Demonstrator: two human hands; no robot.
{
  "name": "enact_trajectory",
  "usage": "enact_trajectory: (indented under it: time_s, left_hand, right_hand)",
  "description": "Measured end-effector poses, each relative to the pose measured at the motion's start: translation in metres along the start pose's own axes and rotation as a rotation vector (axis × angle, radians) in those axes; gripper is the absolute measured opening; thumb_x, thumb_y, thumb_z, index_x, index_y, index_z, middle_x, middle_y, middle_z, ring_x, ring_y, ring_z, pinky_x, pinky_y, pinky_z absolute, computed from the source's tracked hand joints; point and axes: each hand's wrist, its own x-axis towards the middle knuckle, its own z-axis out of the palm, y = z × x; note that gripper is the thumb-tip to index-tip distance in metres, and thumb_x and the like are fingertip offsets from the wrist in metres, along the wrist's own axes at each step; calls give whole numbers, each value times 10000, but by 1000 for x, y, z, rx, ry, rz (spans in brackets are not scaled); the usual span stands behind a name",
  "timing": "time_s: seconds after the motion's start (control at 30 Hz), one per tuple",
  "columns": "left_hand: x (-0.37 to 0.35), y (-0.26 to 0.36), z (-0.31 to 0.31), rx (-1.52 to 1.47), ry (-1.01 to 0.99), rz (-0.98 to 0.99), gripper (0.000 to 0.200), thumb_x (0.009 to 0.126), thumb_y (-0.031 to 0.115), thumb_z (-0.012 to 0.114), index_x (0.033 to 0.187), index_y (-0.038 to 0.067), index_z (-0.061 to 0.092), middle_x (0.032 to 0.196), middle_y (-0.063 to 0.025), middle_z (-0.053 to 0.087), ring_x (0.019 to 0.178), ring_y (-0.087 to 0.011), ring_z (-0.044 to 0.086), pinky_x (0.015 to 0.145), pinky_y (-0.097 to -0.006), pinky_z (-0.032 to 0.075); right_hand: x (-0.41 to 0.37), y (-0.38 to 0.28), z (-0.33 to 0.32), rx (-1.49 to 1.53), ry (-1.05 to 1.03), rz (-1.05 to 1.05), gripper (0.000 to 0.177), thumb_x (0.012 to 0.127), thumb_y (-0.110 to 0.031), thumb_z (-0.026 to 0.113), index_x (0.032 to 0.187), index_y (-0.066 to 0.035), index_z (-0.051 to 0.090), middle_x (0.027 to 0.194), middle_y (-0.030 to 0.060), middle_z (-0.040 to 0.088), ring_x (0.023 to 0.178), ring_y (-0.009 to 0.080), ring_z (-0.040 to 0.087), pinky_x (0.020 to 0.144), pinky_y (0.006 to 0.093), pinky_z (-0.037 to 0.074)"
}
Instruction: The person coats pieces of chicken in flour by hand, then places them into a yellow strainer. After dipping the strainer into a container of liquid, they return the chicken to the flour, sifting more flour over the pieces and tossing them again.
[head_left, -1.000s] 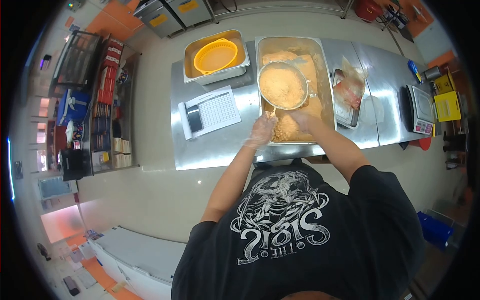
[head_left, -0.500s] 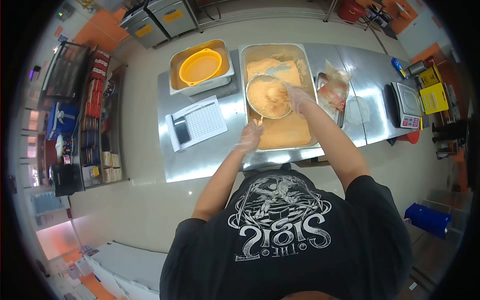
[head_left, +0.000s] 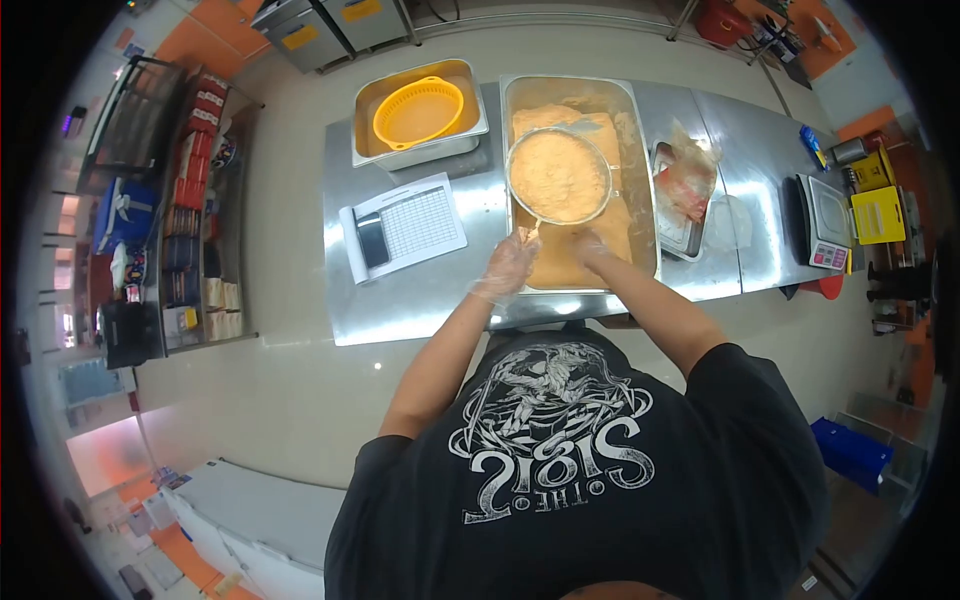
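Note:
My left hand (head_left: 512, 262), in a clear plastic glove, is closed around the handle of a round wire strainer (head_left: 562, 222). The strainer is heaped with pale orange powder (head_left: 558, 175) and sits over a deep steel pan (head_left: 643, 190). More of the same powder (head_left: 570, 268) covers the pan's bottom, with a bare metal patch near the far end. My right hand (head_left: 592, 245), gloved too, reaches low into the pan at the near side of the strainer. Its fingers are blurred and partly hidden at the powder.
Left of the pan stands a steel tub (head_left: 470, 135) with a yellow basket (head_left: 418, 112) in it. A phone (head_left: 371, 240) lies on a gridded clipboard (head_left: 425, 220). At right are a plastic bag (head_left: 688, 180) on a small tray (head_left: 680, 238) and a scale (head_left: 825, 215).
My right hand has left the powder in the strainer and moved down toward me into the pan. The heap in the strainer now lies flatter. My left hand keeps the handle.

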Motion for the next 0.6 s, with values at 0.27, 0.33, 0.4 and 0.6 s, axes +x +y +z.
enact_trajectory:
  time_s: [0.27, 0.33, 0.4, 0.6]
  left_hand:
    - [0, -2, 2, 19, 33, -38, 99, 1026, 201, 580, 1028, 124, 519, 730, 78, 442, 567, -27, 388, 468, -208, 331]
    - [1, -2, 0, 45, 41, -16, 94, 1028, 195, 576, 1023, 117, 524, 725, 76, 445, 566, -30, 391, 473, -211, 337]
    - [3, -1, 0, 116, 62, -22, 95, 1030, 196, 573, 1020, 109, 536, 728, 73, 456, 569, -31, 402, 482, -214, 349]
    - [-4, 16, 9, 82, 67, -50, 169, 1037, 227, 573, 1118, 78, 581, 775, 60, 529, 604, -30, 445, 526, -208, 393]
  right_hand:
    - [8, -12, -8, -47, 596, -823, 444, 1005, -339, 466, 1266, -11, 610, 1243, 242, 647, 1172, 400, 599, 1047, 486, 429]
    - [16, -17, -1, -92, 688, -943, 477, 1021, -357, 435, 1320, -9, 566, 1297, 252, 614, 1227, 393, 566, 1082, 482, 398]
    - [15, -30, -1, -31, 257, -708, 532, 1029, -412, 405, 1364, -20, 535, 1362, 246, 577, 1284, 389, 524, 1110, 481, 371]
    - [-48, -54, -45, -41, -384, -584, 667, 1055, -528, 240, 1515, -59, 357, 1543, 250, 393, 1432, 375, 370, 1189, 434, 288]
